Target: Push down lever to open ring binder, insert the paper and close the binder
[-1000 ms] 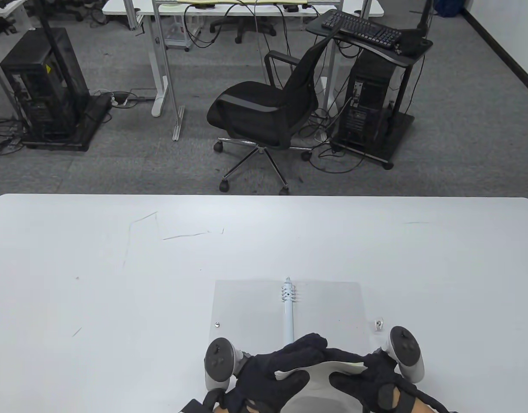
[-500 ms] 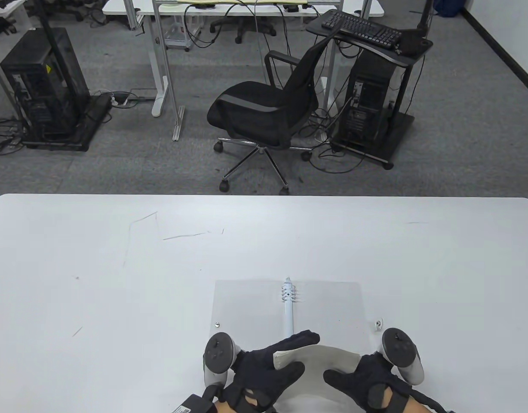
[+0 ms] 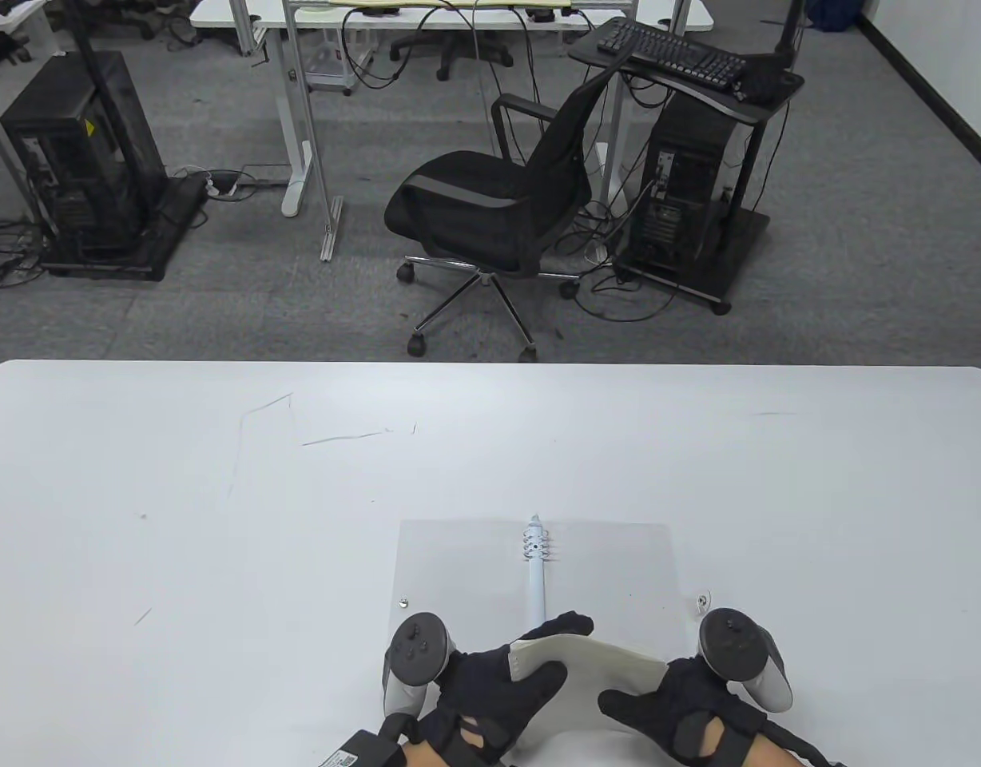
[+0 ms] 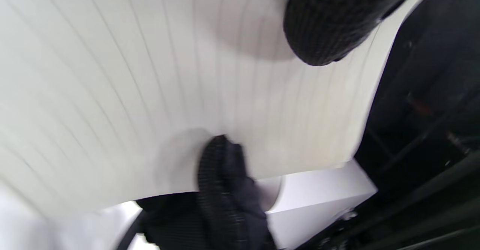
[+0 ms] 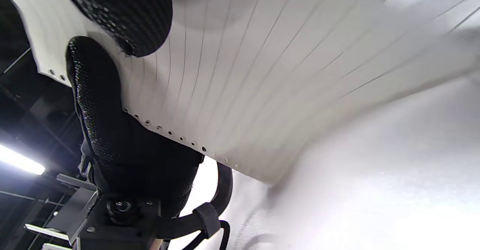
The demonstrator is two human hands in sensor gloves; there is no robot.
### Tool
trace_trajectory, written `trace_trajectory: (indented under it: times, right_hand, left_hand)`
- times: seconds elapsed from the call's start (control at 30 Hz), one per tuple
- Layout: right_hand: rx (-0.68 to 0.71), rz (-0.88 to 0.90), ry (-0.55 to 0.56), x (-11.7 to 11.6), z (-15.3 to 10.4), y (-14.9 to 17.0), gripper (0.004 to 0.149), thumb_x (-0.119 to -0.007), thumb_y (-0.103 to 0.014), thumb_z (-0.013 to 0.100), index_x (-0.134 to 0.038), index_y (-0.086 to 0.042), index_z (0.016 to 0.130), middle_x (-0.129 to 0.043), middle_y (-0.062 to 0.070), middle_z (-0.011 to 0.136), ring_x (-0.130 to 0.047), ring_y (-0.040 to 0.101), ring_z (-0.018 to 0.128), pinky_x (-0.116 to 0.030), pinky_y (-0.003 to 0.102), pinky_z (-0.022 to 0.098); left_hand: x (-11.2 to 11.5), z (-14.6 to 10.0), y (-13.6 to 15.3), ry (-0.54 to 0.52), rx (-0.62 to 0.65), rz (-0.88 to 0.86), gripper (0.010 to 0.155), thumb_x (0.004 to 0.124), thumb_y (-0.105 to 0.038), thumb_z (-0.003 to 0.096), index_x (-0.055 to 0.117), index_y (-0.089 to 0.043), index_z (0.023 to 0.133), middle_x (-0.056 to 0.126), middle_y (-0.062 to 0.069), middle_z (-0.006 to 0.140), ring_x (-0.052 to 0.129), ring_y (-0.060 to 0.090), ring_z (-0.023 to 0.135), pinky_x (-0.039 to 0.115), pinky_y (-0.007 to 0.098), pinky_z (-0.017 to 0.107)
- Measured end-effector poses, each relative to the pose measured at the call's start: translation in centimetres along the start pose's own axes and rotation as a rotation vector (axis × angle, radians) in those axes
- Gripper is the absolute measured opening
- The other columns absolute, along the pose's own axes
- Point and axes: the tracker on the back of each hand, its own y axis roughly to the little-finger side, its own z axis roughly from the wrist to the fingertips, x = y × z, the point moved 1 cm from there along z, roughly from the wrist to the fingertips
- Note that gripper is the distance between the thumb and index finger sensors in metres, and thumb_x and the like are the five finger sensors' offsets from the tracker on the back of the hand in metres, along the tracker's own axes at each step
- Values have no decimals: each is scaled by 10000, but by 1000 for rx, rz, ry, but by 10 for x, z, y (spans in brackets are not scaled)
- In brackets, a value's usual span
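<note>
The ring binder (image 3: 458,567) lies open flat near the table's front edge. Its white ring spine (image 3: 536,583) runs down the middle, with the lever (image 3: 534,523) at the far end. Above the binder's near half, both hands hold a lined sheet of paper (image 3: 598,651) that bows upward. My left hand (image 3: 566,649) pinches the punched left edge, fingers on top and thumb below. My right hand (image 3: 638,687) grips the right edge. The right wrist view shows the paper's row of holes (image 5: 180,137) beside the left glove (image 5: 112,137). The left wrist view is filled by the lined paper (image 4: 168,85).
The white table (image 3: 219,519) stretches wide to the left, right and far side of the binder. Small metal snaps sit on the binder covers at the left (image 3: 403,602) and right (image 3: 702,601). A black office chair (image 3: 490,208) stands on the floor beyond the table.
The hands have drawn apart, so the fingers no longer overlap. The paper now spans between them, more spread out. The binder has not moved.
</note>
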Motion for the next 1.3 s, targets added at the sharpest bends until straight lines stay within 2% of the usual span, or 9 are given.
trace_trajectory:
  times: [0.1,0.23,0.4,0.57,0.63,0.73,0.9,1.1,1.3]
  right_hand:
    - [17,2,37,7,-3,-4,617,-803,-413,493,-644,-178,1041,-659,137,1109,-634,472,980,-571,635,665]
    - [94,-29,132,23,-13,-19,841,-810,-479,477,-355,-160,1108,-328,167,1184,-340,514,1036,-413,681,693]
    - [208,-196,258,43,-26,-88,841,-823,-502,478,-387,-193,1127,-274,160,1207,-203,524,1046,-283,720,691]
    - [52,-427,14,21,-3,-135,765,-867,-482,456,-565,-193,1097,-511,147,1187,-454,522,1038,-422,714,689]
    - [30,-458,-46,6,9,-135,727,-903,-418,450,-600,-214,1078,-568,147,1157,-557,508,998,-528,684,671]
    - [57,-570,98,-3,15,-134,525,-925,-337,425,-824,-249,932,-890,98,966,-912,432,777,-762,588,550]
    - [97,-577,238,12,4,-127,431,-889,-305,425,-910,-265,854,-1005,70,859,-1044,379,617,-861,534,445]
    - [96,-208,331,68,-23,-85,425,-882,-284,404,-931,-295,826,-1063,35,747,-1098,322,507,-905,485,370]
    - [45,104,418,91,-49,-32,424,-871,-281,401,-929,-315,819,-1057,22,742,-1098,311,503,-907,475,369]
  left_hand:
    - [-6,-2,-13,-39,24,-13,413,794,-490,487,817,-444,896,709,-113,1132,611,353,1119,450,695,747]
    - [-15,-8,-35,-148,-14,219,405,782,-478,495,835,-402,889,797,-96,1084,704,361,1074,487,692,740]
    - [-8,-11,-63,-168,-36,466,405,791,-457,499,860,-349,883,863,-63,1033,775,366,1026,514,681,733]
    - [14,-10,-71,-64,-113,700,408,798,-459,494,875,-338,876,948,-48,936,911,336,904,581,640,721]
    - [21,-9,-71,-37,-145,766,410,801,-459,493,880,-331,874,959,-25,922,934,329,875,595,630,717]
    - [26,-9,-66,-13,-191,813,409,819,-485,473,906,-336,844,992,-50,888,975,305,834,637,603,699]
    - [13,-7,-59,-10,-254,713,449,860,-536,447,893,-356,858,953,-47,940,942,318,870,630,599,701]
    - [-20,-2,-62,55,-341,634,404,924,-441,450,908,-350,843,1024,-37,842,1072,257,633,756,543,622]
    - [-43,-2,-83,97,-325,581,586,950,-475,423,759,-365,966,880,-52,1011,971,298,837,670,583,688]
